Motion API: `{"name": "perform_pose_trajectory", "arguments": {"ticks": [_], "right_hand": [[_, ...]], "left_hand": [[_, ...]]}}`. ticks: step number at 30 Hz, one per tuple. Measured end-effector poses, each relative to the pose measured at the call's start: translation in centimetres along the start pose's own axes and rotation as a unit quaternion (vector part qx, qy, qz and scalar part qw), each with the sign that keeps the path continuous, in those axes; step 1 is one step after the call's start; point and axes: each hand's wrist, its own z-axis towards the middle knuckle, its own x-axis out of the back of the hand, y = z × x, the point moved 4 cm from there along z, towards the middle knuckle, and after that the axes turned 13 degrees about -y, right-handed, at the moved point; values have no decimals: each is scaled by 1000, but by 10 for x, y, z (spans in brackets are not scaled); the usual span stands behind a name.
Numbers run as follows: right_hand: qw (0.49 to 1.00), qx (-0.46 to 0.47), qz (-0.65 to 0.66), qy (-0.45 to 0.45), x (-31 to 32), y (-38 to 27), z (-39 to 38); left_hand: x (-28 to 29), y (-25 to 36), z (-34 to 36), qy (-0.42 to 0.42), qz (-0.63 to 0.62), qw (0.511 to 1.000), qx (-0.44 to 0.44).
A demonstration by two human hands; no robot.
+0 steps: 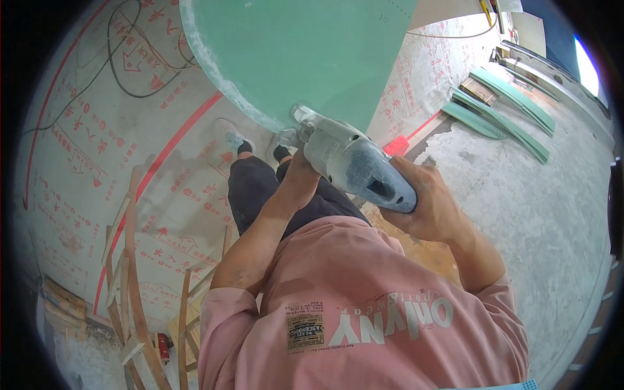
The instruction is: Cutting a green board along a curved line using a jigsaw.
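A building site indoors: bare concrete floor, printed protective sheeting laid over part of it, green board offcuts lying about, bent wood strips, loose cables, and a large green plasterboard.

1. Your power saw: grey-white body with a dusty blue-grey rear handle, lying at a slant, nose up-left, handle down-right.
2. The saw's metal front end touches the lower curved edge of the green board.
3. Green board: large pale green sheet at top centre, flat face towards you, with a rounded, white-dusted cut edge along its left and bottom.
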Motion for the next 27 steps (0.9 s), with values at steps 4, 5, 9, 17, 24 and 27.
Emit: {"name": "perform_pose_trajectory", "arguments": {"ticks": [4,5,9,17,24,27], "right_hand": [[1000,2,4,-5,3,2,-2],[1000,2,5,-3,2,2,-2],[1000,4,7,3,4,1,-4],[1000,3,-3,0,8,3,-9],[1000,-4,15,5,10,0,-13],[1000,0,19,11,10,0,-14]], "left_hand": [[-8,4,-1,6,-4,1000,-1],[-8,7,-2,13,1,1000,7],[-8,9,-1,6,16,1000,-2],[-12,3,2,4,34,999,-13],[-18,3,3,-13,51,999,-11],[-20,6,2,-8,112,994,-10]]}}
